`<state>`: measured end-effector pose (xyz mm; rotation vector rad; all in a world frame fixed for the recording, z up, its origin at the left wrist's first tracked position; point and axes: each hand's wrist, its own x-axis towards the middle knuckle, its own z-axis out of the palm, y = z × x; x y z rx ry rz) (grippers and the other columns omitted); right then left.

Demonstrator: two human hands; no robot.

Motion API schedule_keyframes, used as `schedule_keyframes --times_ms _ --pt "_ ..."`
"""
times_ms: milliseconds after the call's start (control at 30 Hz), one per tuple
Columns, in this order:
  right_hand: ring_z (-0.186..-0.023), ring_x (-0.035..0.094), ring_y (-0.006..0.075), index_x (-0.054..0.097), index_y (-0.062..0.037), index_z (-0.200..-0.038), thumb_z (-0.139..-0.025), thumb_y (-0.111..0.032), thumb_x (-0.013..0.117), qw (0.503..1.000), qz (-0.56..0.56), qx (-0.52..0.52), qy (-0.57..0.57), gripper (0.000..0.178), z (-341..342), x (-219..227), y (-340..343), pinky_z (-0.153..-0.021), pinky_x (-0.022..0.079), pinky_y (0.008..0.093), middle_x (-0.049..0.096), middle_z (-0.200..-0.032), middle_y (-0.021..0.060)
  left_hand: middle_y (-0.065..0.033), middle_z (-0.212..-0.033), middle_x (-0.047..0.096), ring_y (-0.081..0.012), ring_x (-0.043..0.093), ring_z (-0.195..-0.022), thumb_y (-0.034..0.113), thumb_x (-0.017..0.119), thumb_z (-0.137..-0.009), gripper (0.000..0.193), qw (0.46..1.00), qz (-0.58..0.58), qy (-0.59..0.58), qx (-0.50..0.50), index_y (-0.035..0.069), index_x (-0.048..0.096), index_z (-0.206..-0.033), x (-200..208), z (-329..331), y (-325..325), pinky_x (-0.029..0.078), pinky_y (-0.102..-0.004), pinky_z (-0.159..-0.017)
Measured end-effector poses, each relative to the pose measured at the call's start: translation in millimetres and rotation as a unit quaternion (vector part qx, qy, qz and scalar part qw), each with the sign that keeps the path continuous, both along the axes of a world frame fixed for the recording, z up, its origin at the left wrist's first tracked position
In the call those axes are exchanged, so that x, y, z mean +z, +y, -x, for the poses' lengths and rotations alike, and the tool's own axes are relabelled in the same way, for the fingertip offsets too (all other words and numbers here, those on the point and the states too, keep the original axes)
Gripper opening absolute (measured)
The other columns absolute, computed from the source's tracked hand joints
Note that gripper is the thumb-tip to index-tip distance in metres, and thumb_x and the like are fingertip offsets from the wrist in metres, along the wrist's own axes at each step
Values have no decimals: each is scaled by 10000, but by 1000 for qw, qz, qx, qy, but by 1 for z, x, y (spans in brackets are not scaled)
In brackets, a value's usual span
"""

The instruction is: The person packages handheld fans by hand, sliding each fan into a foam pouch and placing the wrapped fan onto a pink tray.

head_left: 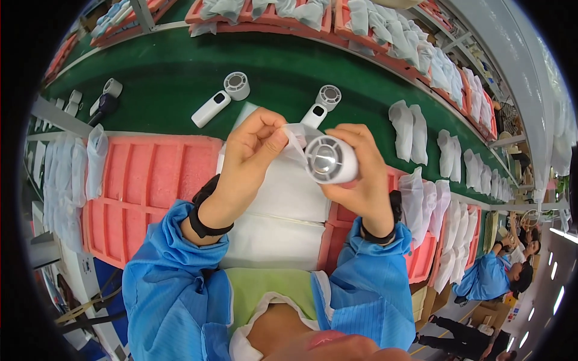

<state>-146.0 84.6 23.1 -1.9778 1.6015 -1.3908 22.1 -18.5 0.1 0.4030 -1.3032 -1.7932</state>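
Note:
My right hand (366, 174) is wrapped round the head of a white handheld fan (326, 157), whose round grille faces up. The fan's handle is hidden from sight. At the mouth of a thin, translucent white bag (294, 139), my left hand (256, 144) pinches the film between thumb and fingers. The bag's edge reaches the left side of the fan head; how much of the fan is inside, I cannot tell. Below both hands lies a stack of flat white bags (274, 237).
Pink compartmented trays (156, 141) flank the stack. Beyond, a green conveyor belt (162, 72) carries several fans, including one (212, 108) left of centre and another (315, 114) behind my hands. Bagged items (402, 129) line the right. A shelf above holds filled trays (289, 27). Co-workers (494, 274) are at far right.

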Motion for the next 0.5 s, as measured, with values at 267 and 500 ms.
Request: schedule_keyframes --times_ms 267,500 --pt "-933 566 302 514 17 -1314 -598 6 788 988 27 -74 134 766 -26 -25 -12 -761 495 345 501 -1128 172 -80 -884 628 -155 592 -717 -14 648 -827 96 953 277 -69 99 15 625 -915 -1 -5 16 474 -266 -643" --pt "-932 546 333 503 18 -1303 -568 14 769 970 126 -133 162 781 -18 -24 -12 -722 488 374 507 -1106 174 -119 -877 612 -253 612 -717 -156 657 -634 365 830 515 -90 193 15 700 -954 -6 0 40 510 -312 -617"
